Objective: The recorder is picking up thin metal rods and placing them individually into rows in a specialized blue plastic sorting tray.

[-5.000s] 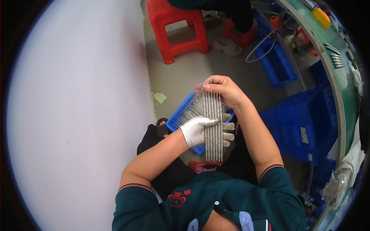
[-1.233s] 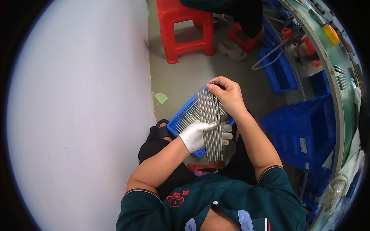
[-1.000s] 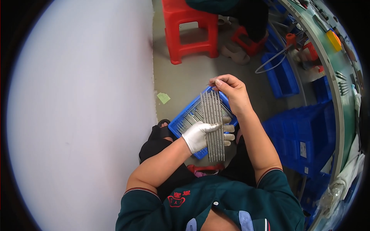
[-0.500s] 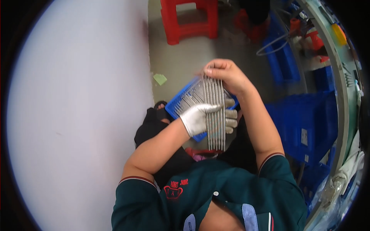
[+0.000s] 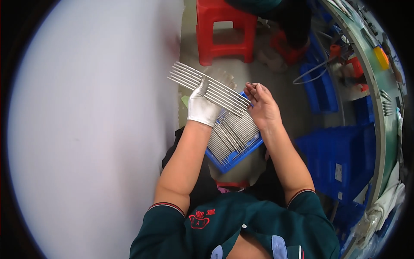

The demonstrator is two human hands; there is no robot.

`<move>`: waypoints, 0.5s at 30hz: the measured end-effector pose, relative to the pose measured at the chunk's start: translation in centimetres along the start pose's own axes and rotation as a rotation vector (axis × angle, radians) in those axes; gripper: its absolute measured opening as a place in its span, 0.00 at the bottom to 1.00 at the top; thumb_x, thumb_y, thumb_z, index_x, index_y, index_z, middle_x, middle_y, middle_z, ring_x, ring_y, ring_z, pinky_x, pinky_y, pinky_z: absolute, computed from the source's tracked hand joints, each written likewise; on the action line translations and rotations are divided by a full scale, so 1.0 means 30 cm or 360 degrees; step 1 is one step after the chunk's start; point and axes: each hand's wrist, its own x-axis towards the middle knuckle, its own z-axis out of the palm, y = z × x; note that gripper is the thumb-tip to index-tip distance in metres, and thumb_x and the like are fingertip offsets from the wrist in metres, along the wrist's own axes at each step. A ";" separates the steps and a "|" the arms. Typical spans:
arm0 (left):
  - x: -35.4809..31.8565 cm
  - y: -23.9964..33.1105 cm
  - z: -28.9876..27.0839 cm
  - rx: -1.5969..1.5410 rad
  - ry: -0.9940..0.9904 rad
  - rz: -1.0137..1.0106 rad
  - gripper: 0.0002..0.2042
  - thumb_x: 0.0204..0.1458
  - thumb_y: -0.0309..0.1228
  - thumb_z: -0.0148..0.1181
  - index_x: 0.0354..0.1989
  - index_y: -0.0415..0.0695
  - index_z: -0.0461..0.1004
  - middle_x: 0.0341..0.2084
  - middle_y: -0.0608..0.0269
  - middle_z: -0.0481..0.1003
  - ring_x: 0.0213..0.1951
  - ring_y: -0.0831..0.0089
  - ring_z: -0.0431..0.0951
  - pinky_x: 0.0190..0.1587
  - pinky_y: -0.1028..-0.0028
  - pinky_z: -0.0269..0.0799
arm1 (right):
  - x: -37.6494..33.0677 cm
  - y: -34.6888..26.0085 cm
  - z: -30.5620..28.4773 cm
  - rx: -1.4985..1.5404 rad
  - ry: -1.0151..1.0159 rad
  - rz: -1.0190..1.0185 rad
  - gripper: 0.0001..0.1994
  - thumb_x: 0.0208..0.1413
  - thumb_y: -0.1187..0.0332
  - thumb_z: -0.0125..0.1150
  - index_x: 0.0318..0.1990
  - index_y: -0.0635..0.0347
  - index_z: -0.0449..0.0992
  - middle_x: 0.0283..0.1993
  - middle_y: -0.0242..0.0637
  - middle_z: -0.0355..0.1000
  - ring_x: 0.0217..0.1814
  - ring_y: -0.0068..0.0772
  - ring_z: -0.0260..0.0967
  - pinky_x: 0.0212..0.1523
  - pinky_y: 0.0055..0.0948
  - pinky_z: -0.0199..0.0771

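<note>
Left hand (image 5: 202, 108): white glove, my own, raised above my lap and clasped around a flat fan of thin grey metal rods (image 5: 209, 88). The rods lie side by side across the palm and jut out toward the pale wall, an even row that I judge makes them easy to align or count.

Right hand (image 5: 263, 108): bare, fingers curled and pinching at the near ends of the same rods, seemingly to square them up; whether it grips one rod or only presses the ends I cannot tell.

Blue tray (image 5: 235, 157): directly beneath both hands, resting on my lap, filled with more grey rods lying parallel. The fan is held just above it, so any loose rod should fall back in.

Red stool (image 5: 224, 32): on the floor beyond the hands, well apart.

Blue crates (image 5: 340, 159): stacked at my right, near the elbow.

Green bench (image 5: 366, 64): curving along the right edge, carrying small orange and yellow items; too small to identify.
</note>
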 end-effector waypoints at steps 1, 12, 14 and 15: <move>0.004 -0.003 -0.011 -0.0048 -0.0028 0.0000 0.14 0.63 0.36 0.43 0.52 0.46 0.70 0.52 0.49 0.70 0.55 0.49 0.68 0.59 0.44 0.61 | 0.008 0.013 0.008 0.0063 -0.0021 -0.0023 0.12 0.59 0.62 0.57 0.45 0.57 0.72 0.48 0.34 0.72 0.53 0.29 0.65 0.52 0.31 0.64; 0.010 -0.072 -0.016 0.0063 -0.0055 0.0096 0.15 0.62 0.28 0.44 0.57 0.44 0.64 0.53 0.46 0.67 0.55 0.49 0.69 0.59 0.49 0.66 | 0.036 0.049 0.061 -0.0081 -0.0025 -0.0119 0.11 0.58 0.66 0.59 0.44 0.63 0.74 0.42 0.34 0.74 0.43 0.24 0.68 0.50 0.25 0.68; 0.009 -0.062 -0.025 0.0097 -0.0069 0.0077 0.15 0.62 0.29 0.43 0.56 0.44 0.64 0.53 0.46 0.67 0.55 0.49 0.69 0.58 0.49 0.67 | 0.031 0.053 0.072 -0.0085 0.0002 -0.0119 0.11 0.59 0.66 0.58 0.44 0.63 0.74 0.42 0.35 0.74 0.44 0.25 0.69 0.50 0.25 0.68; 0.017 -0.049 -0.047 0.0060 -0.0057 0.0085 0.14 0.63 0.29 0.42 0.55 0.44 0.65 0.53 0.45 0.67 0.55 0.48 0.69 0.58 0.49 0.67 | 0.020 0.055 0.078 -0.0095 -0.0026 -0.0119 0.12 0.59 0.66 0.59 0.45 0.64 0.74 0.42 0.35 0.74 0.46 0.26 0.68 0.51 0.26 0.68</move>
